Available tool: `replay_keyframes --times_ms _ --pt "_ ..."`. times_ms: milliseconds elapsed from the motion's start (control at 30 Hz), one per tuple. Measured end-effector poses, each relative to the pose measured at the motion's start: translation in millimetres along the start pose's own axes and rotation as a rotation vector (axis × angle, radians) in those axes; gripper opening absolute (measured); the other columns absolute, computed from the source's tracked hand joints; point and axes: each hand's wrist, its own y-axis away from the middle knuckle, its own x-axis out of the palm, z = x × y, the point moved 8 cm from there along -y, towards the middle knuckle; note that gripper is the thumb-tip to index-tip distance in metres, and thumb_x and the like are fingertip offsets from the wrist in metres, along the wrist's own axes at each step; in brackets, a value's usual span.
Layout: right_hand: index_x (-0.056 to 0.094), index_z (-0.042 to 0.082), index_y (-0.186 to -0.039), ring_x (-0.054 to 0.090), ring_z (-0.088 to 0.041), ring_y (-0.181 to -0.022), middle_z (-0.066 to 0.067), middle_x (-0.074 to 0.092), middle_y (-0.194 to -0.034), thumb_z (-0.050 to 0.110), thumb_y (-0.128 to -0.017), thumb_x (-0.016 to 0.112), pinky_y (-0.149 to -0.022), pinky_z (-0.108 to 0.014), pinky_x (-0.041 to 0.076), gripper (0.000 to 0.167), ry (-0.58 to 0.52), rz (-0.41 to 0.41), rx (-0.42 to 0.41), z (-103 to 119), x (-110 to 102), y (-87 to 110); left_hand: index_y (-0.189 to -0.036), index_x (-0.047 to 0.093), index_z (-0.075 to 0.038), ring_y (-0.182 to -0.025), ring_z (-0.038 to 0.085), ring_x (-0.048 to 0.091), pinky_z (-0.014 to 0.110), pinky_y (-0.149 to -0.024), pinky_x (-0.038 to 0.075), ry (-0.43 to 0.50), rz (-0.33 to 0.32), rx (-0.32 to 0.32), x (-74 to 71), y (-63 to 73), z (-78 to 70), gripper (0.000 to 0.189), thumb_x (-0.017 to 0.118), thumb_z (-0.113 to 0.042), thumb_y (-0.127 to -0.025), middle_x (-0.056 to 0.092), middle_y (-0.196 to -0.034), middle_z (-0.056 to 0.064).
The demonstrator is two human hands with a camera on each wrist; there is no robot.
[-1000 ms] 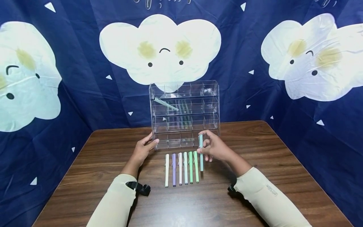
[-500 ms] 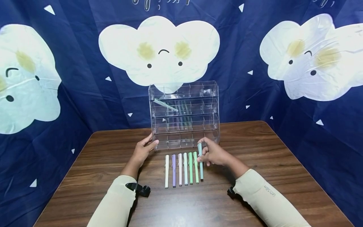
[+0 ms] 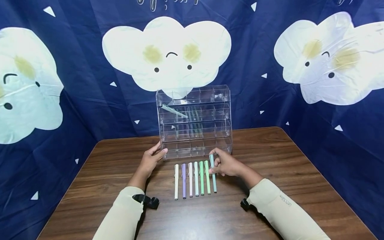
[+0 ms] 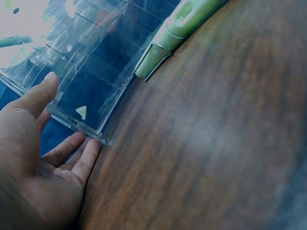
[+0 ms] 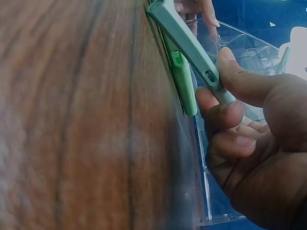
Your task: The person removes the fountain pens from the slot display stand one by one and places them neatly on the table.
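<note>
In the head view a clear acrylic tiered rack [image 3: 195,121] stands at the back of the table. My left hand [image 3: 151,160] holds its lower left corner, thumb in front and fingers at the side. My right hand [image 3: 228,163] pinches a blue-green pen [image 3: 214,180] near its clip end. That pen lies close to the table, tilted a little, right of a light green pen [image 3: 207,180]. Left of it lie a second green pen [image 3: 202,180], a pale blue pen [image 3: 196,180], a pinkish pen [image 3: 190,180], a purple pen [image 3: 184,181] and a cream pen [image 3: 176,183].
Another pale green pen [image 3: 174,111] lies slanted in the rack's upper left part. Dim pen-like shapes show through the rack's middle. A blue cloth [image 3: 252,100] with cloud prints hangs behind the wooden table [image 3: 180,220].
My right hand has brought the blue-green pen down and toward me, from the rack's front to the row's right end; its lower tip has swung slightly right. The left hand stays at the rack.
</note>
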Motion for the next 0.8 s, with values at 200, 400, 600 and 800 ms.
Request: replay_keyframes --times_ms 200,400,600,800 --pt "0.041 -0.008 -0.150 0.051 -0.014 -0.050 -0.003 0.058 -0.077 0.002 -0.096 0.083 -0.048 -0.024 0.047 0.069 0.021 0.012 0.010 -5.4 -0.4 -1.2 -0.169 0.043 -0.023 -0.151 0.036 0.054 0.019 -0.101 0.058 0.011 0.004 0.001 0.5 -1.5 0.9 0.070 0.075 -0.027 -0.107 0.049 -0.169 0.017" --pt "0.041 -0.007 -0.152 0.050 -0.013 -0.046 0.000 0.060 -0.071 0.007 -0.098 0.082 -0.045 -0.023 0.043 0.070 0.002 0.043 0.051 -15.6 3.7 -0.1 -0.169 0.043 -0.026 -0.149 0.036 0.056 0.025 -0.106 0.058 -0.005 0.008 -0.003 1.1 0.8 0.8 0.069 0.074 -0.031 -0.107 0.050 -0.168 0.017" --pt "0.043 -0.005 -0.153 0.054 -0.013 -0.045 -0.001 0.061 -0.071 0.010 -0.099 0.082 -0.043 -0.022 0.041 0.069 -0.021 0.032 0.075 -24.6 3.0 -0.5 -0.168 0.044 -0.025 -0.149 0.037 0.056 0.026 -0.108 0.058 -0.001 0.008 0.006 1.7 -0.7 0.2 0.069 0.074 -0.030 -0.107 0.051 -0.167 0.019" --pt "0.042 -0.008 -0.155 0.056 -0.011 -0.044 0.000 0.061 -0.070 0.008 -0.099 0.081 -0.045 -0.021 0.044 0.070 -0.093 0.048 0.088 -33.5 6.9 -3.5 -0.168 0.044 -0.023 -0.149 0.037 0.056 0.021 -0.104 0.058 0.002 0.001 0.008 0.0 -0.2 0.2 0.069 0.074 -0.029 -0.107 0.051 -0.167 0.018"
